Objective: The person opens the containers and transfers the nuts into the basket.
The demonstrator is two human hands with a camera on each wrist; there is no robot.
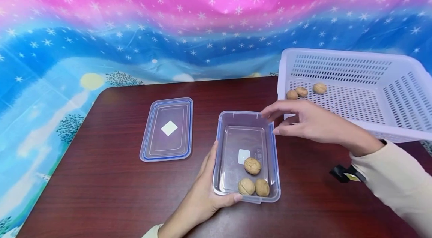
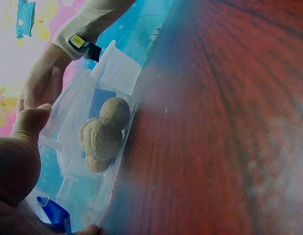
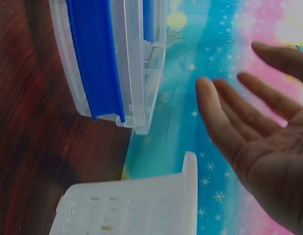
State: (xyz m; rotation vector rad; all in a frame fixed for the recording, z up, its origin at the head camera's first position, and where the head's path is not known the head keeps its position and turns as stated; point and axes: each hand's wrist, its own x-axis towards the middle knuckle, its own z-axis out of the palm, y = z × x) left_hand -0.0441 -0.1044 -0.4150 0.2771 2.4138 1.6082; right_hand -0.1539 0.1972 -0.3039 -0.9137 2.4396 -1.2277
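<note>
My left hand (image 1: 202, 193) grips a clear plastic food container (image 1: 233, 144) at its near left corner, thumb over the front rim and fingers along the left wall. Inside, near the front end, three walnuts (image 1: 252, 166) lie on the floor of the container; they also show through its wall in the left wrist view. My right hand (image 1: 303, 121) hovers at the container's far right rim, between it and the white basket. Its fingers are spread and hold nothing in the right wrist view. Blue clasps (image 3: 95, 58) hang at the container's sides.
A clear lid (image 1: 167, 144) with a blue seal lies on the dark red table (image 1: 111, 178), left of the container. At the back right stands a white perforated basket (image 1: 401, 133) with three walnuts (image 1: 319, 88) at its left end. A patterned cloth (image 1: 202, 35) hangs behind the table.
</note>
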